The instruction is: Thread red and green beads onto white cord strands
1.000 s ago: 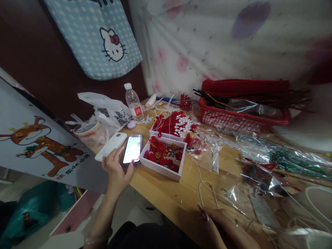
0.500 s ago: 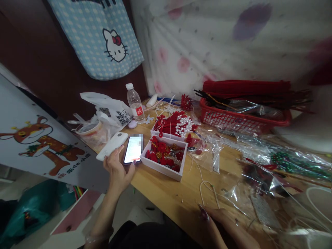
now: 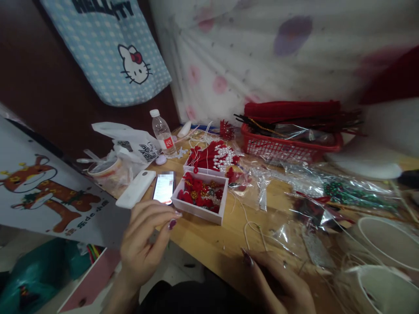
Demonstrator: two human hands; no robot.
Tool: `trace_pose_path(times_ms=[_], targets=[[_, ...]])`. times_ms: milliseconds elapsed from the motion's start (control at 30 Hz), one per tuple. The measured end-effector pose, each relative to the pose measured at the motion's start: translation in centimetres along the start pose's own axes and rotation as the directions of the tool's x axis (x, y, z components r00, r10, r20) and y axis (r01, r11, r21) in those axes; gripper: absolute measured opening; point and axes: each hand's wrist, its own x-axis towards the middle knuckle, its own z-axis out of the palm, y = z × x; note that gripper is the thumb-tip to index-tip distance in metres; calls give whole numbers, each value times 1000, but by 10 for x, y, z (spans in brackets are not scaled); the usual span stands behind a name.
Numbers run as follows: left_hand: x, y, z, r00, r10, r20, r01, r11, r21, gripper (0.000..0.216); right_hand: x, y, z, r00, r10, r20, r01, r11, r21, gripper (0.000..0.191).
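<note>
Pale cord (image 3: 245, 232) loops across the wooden table (image 3: 209, 244), its lower strands running to the right hand (image 3: 281, 277). I see that hand's thumb and forefinger bent close together, though from my view I cannot tell whether they grip the cord. The left hand (image 3: 140, 240) is raised by the table's near edge, released and loosely curled, thumb and forefinger tips near each other with nothing I can make out between them. Just beyond those fingers I find the phone (image 3: 163, 189), lying flat with its screen lit (the top of the display is masked in blocks). A white slab (image 3: 135, 189) lies just beside it on the left, and a white box (image 3: 196, 211) on the right, filled with red and gold ornaments. Behind the box I see a bundle of white beads (image 3: 224, 158) on red pieces; farther back stand a bottle (image 3: 163, 133) and, well to its right, a red basket (image 3: 281, 148).
</note>
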Motion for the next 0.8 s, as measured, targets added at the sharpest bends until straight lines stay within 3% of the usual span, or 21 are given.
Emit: trace_pose_path(times_ms=[100,233,367,433,500,600,700,800], targets=[[20,13,4,985,101,140,-96,994,-43,25,-2,-8,3,995,84,-56,-82,996,29,11],[34,21,30,939,139,315,-91,983,-161,18,-2,-11,7,976,177,-126,-163,980,118,14],[39,36,60,796,233,559,-46,944,-328,21,0,-17,4,956,242,-165,-205,955,214,17],[43,44,71,751,246,612,-5,930,-367,29,2,-27,-6,948,236,-212,-186,955,229,16],[48,50,77,761,219,610,63,912,-406,30,3,-42,-20,934,200,-295,-131,962,238,12],[55,52,77,819,147,555,131,893,-430,26,7,-60,-42,907,148,-395,-63,974,219,11],[59,49,68,867,111,486,118,901,-417,20,10,-61,-53,901,160,-402,-89,978,190,10],[59,47,60,869,96,486,118,913,-391,18,14,-54,-54,881,235,-412,-139,959,248,10]])
